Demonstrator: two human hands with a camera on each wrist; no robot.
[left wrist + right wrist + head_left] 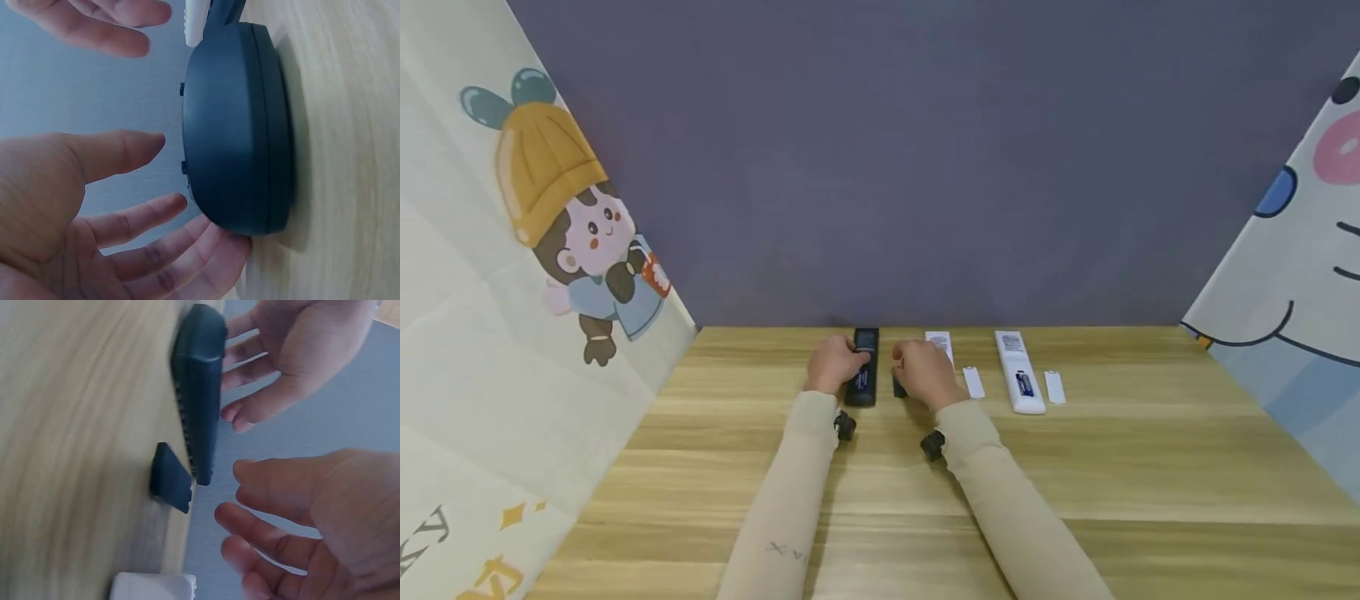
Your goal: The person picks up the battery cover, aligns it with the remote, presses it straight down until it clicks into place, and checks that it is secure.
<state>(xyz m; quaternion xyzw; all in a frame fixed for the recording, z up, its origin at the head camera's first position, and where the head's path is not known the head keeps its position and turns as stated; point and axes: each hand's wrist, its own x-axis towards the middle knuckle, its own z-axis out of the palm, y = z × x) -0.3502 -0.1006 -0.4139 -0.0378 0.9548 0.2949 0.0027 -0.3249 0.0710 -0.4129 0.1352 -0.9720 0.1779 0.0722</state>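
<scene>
A black remote control [862, 385] lies on the table with its back up, and blue-labelled batteries show in its bay. My left hand [835, 364] is at its left side; in the left wrist view the fingers rest against the side of the remote [228, 131] and the thumb is held over it. My right hand [925, 371] hovers just right of this remote with loosely bent fingers and nothing visible between them. Below those fingers a small black battery cover [170, 478] lies beside the remote.
A white remote [940, 338] is partly hidden behind my right hand, with a white cover [973, 382] beside it. Further right lies another white remote [1009, 354], a battery [1025, 384] in its bay and its cover [1055, 387] alongside. A dark wall [880, 167] rises behind the table.
</scene>
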